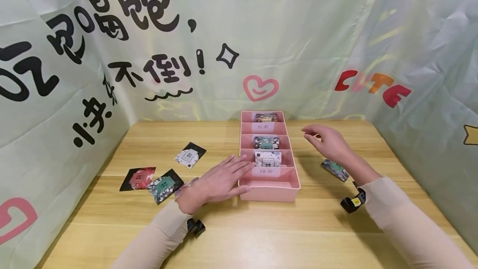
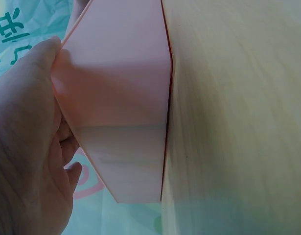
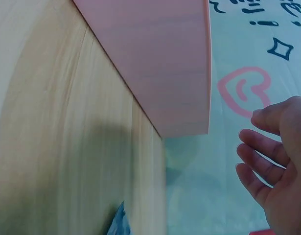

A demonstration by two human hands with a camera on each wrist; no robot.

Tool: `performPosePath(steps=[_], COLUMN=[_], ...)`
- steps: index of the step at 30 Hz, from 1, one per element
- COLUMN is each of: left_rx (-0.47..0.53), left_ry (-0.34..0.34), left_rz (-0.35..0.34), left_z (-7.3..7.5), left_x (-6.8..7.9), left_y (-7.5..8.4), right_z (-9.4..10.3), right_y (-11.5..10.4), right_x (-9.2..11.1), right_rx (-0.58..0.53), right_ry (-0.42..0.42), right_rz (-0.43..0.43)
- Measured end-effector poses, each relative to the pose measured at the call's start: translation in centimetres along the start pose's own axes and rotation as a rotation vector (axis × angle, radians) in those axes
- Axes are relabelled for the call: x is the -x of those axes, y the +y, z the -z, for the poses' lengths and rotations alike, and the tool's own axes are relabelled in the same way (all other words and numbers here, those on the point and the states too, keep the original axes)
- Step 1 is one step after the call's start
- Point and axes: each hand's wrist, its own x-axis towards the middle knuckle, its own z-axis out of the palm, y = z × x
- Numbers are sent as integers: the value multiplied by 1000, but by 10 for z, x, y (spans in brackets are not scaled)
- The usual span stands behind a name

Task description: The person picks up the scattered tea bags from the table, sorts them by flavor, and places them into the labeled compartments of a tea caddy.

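Note:
A long pink divided box (image 1: 269, 194) stands lengthwise on the table. My left hand (image 1: 224, 179) rests at its left rim near the front, fingers extended toward a white floral sachet (image 1: 268, 159) standing in a compartment; the left wrist view shows the hand (image 2: 30, 142) along the box's edge. Behind that sachet stands a dark floral sachet with a green label (image 1: 266, 142), and another patterned sachet (image 1: 266, 117) sits in the rearmost compartment. My right hand (image 1: 328, 142) hovers right of the box, fingers loosely bent and holding nothing, also in the right wrist view (image 3: 282, 152).
Left on the table lie a black-and-white sachet (image 1: 189, 155), a red-and-black one (image 1: 138, 178), a green-labelled floral one (image 1: 164, 186) and a pinkish one (image 1: 185, 186), partly hidden by my left hand. A dark sachet (image 1: 335, 170) lies beneath my right forearm. Printed cloth (image 1: 209, 11) encloses the table.

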Motion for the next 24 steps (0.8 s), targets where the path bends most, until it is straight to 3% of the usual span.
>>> performPosePath(steps=[24], left_rx=[0], left_ry=[40], left_rz=[-26], left_z=[-1], left_x=[1], left_y=[0], right_z=[9], right_y=[34], right_x=[44], right_rx=[16], right_ry=[-39], right_rz=[-129])
